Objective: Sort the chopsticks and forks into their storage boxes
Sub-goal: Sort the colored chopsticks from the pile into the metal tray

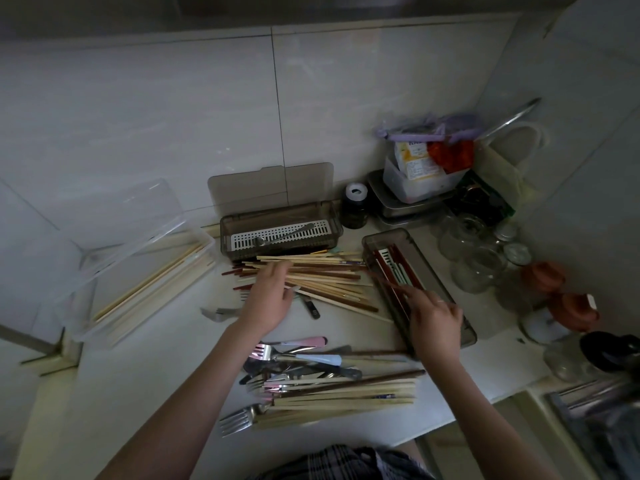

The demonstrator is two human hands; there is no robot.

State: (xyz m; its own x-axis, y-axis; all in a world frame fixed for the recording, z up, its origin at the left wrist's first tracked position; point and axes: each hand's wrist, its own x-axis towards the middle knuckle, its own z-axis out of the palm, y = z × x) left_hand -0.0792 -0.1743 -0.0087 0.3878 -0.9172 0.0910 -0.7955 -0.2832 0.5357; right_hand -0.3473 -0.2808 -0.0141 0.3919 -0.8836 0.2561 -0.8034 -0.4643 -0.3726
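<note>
Sorting looks partly done: pale chopsticks [152, 282] fill the clear box [104, 271] left of the left hand [268, 299], whose loosely spread fingers rest on the loose pile [322, 275]. The right hand [433, 323] pinches a dark chopstick [388, 278] over the smoky box [464, 306]. Forks [277, 355] below both hands remain unsorted on the bench [156, 375].
</note>
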